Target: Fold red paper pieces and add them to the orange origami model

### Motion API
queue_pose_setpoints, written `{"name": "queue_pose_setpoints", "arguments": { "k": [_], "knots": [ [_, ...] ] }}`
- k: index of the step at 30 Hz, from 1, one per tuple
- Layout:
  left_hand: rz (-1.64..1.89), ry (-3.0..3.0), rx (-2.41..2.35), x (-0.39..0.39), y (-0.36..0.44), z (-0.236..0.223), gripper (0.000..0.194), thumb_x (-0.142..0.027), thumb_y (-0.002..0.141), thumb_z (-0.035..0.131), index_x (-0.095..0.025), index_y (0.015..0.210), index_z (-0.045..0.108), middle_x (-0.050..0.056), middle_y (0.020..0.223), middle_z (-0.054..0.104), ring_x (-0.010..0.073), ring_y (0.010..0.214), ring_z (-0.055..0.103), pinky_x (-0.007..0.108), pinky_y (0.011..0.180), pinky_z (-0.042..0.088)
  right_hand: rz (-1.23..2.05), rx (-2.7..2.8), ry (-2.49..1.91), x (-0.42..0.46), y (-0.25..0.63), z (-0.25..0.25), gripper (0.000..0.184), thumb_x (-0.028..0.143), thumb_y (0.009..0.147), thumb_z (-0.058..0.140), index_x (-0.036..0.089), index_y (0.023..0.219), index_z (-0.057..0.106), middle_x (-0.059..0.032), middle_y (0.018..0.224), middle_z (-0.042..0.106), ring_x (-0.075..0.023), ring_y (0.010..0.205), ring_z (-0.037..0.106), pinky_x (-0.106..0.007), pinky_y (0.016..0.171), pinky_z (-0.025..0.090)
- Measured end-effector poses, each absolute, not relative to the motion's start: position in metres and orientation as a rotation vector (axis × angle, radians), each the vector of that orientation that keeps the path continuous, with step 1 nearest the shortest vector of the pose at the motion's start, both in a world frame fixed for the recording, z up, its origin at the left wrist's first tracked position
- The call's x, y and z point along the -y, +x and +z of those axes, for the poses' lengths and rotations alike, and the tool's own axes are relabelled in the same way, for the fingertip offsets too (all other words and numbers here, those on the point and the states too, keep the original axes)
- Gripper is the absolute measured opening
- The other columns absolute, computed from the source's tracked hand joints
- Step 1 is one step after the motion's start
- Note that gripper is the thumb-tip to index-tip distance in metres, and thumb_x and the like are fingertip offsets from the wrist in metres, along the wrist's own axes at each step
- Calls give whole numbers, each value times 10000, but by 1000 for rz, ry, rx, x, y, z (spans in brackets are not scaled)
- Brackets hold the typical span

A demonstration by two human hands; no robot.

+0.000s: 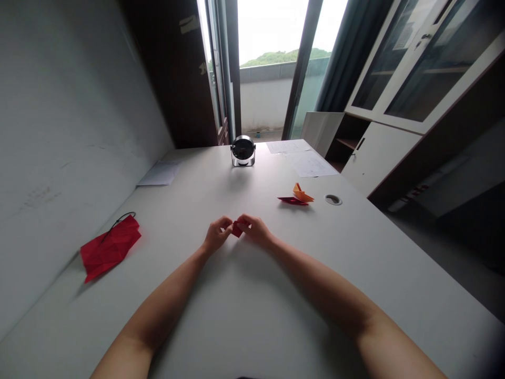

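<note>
A small piece of folded red paper is held between my two hands, a little above the white table. My left hand pinches its left side between thumb and fingers. On the other side, my right hand grips its upper right part, and those fingers cover some of it. How the paper is folded is too small to make out. Beyond my right hand lie an orange folded paper piece and a dark red folded paper piece, touching or nearly so.
Creased red paper with a dark cord lies by the left wall. A round black device on a metal stand is at the back. Paper sheets lie back right, another back left. A cable hole is near the right edge.
</note>
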State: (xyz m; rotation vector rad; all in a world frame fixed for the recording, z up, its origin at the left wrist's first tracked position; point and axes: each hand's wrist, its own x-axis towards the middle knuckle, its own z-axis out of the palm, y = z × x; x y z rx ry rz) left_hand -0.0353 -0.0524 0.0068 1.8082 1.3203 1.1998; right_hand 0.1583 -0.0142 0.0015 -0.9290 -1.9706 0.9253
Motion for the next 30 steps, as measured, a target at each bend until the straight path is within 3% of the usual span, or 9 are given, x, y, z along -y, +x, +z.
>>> {"name": "queue_pose_setpoints", "arguments": {
  "k": [4, 10, 22, 30],
  "knots": [
    [1189, 1859, -1307, 53, -34, 8, 83, -249, 836, 584, -182, 819, 629, 6, 783, 641, 137, 732, 565, 254, 706, 448, 908, 1962, -881, 15, 159, 3, 169, 308, 883, 578, 195, 782, 651, -10, 741, 671, -128, 664, 552, -245, 650, 419],
    [1179, 1803, -1240, 51, -35, 7, 27, -198, 773, 582, -176, 763, 595, 0, 748, 593, 136, 725, 528, 247, 710, 433, 945, 1961, -801, 18, 158, 5, 174, 319, 879, 573, 195, 767, 620, -5, 747, 647, -125, 668, 532, -248, 653, 411],
    [1127, 1546, -1109, 46, -40, 2, 113, -260, 742, 612, -161, 731, 558, -20, 683, 526, 111, 639, 467, 225, 604, 372, 1053, 2008, -807, 17, 156, 5, 197, 327, 891, 493, 185, 758, 524, 19, 704, 538, -114, 645, 452, -237, 609, 376],
    [1207, 1455, -1125, 44, -37, 4, 211, -351, 797, 613, -170, 756, 513, -5, 706, 544, 119, 648, 498, 236, 626, 409, 1035, 1903, -908, 10, 158, -2, 190, 365, 898, 508, 200, 806, 531, 8, 722, 590, -132, 660, 491, -257, 635, 407]
  ]
}}
